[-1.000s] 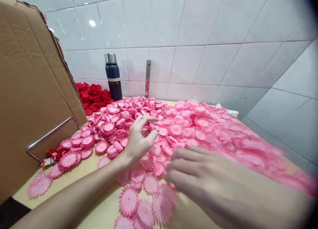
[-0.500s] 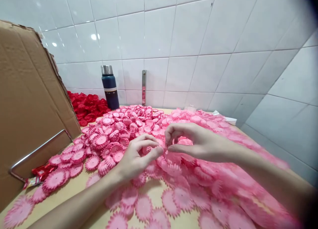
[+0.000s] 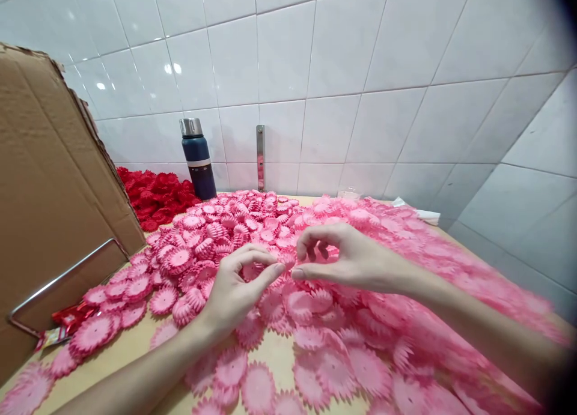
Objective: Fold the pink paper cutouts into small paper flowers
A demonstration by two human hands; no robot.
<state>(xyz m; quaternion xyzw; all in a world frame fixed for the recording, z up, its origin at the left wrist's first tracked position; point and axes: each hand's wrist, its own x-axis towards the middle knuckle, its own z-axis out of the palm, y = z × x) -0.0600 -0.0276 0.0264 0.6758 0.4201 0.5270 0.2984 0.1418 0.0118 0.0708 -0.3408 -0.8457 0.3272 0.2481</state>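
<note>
Both of my hands hover close together over a heap of pink scalloped fabric flower discs. My left hand has its thumb and index fingertips drawn together in a pinch. Just to its right, my right hand curves its fingers towards its thumb, also pinching. A small gap separates the two sets of fingertips. Anything held between them blends into the pink behind, so I cannot make it out. Stacked discs with darker pink edges lie beyond and left of my left hand.
A cardboard box with a metal wire handle stands at left, near red wrappers. Behind are a red petal pile, a blue bottle and a metal bracket on the tiled wall. A white item lies back right.
Both hands have shifted slightly left in the picture, fingertips still close together. The view has turned a little; the bottle and piles stay where they were.
</note>
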